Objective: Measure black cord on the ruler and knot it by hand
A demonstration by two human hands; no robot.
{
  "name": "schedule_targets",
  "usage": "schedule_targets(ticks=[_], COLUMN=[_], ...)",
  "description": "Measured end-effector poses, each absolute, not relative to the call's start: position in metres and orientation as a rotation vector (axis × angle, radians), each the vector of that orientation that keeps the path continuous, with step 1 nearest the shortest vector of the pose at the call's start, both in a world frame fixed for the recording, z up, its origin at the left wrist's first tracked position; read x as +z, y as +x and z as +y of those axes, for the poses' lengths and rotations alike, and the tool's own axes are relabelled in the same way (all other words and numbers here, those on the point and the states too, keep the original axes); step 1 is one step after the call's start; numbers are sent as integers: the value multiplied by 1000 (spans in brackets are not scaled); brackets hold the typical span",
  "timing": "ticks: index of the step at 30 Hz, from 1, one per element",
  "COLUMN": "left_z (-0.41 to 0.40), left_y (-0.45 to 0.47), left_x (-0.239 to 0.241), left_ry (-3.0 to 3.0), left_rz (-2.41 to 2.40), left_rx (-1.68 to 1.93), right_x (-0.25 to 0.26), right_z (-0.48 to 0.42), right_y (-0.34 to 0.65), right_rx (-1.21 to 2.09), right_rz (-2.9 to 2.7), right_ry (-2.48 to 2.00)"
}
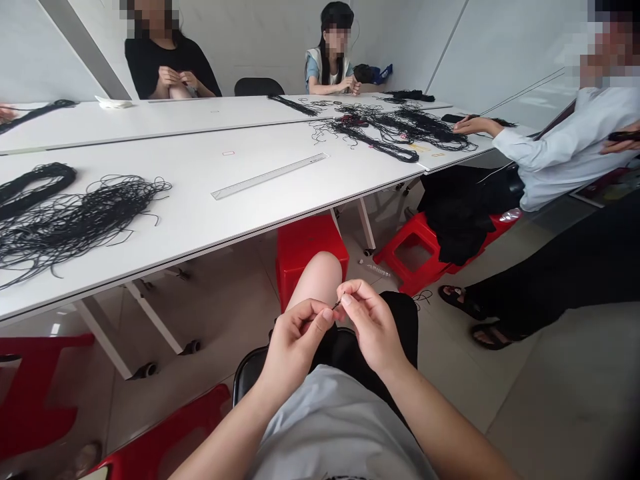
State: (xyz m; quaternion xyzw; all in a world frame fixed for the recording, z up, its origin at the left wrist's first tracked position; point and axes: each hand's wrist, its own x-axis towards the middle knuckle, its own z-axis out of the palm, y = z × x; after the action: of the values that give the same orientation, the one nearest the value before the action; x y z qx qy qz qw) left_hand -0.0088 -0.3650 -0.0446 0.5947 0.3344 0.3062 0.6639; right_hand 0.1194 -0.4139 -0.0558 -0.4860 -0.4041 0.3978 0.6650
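Above my lap, my left hand (300,332) and my right hand (369,321) meet, fingertips almost touching. Between them runs a short piece of thin black cord (337,305). The left thumb and forefinger pinch one end of it; the right thumb and forefinger pinch the other. Most of the cord is hidden behind the fingers, so I cannot see whether it is knotted. My bare knee (320,273) shows just beyond the hands.
On the white table (190,220) lie a clear ruler (270,176), a heap of black cords (85,223) at left and more black cords (425,127) at far right. A red stool (305,250) stands under the edge. Several people sit or stand around.
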Motion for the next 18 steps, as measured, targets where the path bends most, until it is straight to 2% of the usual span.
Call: schedule_targets(ticks=[6,11,18], left_z=[-366,-368,-373], left_y=[-10,-11,-1], left_x=[-42,-47,-70], left_ry=[1345,1448,1566], left_rz=[792,811,797], left_rx=[651,575,438], right_x=[-49,-54,-83], right_z=[-422,-427,-441], right_y=[129,127,166], right_rx=[883,855,985], right_rz=[-1136,-1106,-1097], right_ry=[-1287,-1317,-1421])
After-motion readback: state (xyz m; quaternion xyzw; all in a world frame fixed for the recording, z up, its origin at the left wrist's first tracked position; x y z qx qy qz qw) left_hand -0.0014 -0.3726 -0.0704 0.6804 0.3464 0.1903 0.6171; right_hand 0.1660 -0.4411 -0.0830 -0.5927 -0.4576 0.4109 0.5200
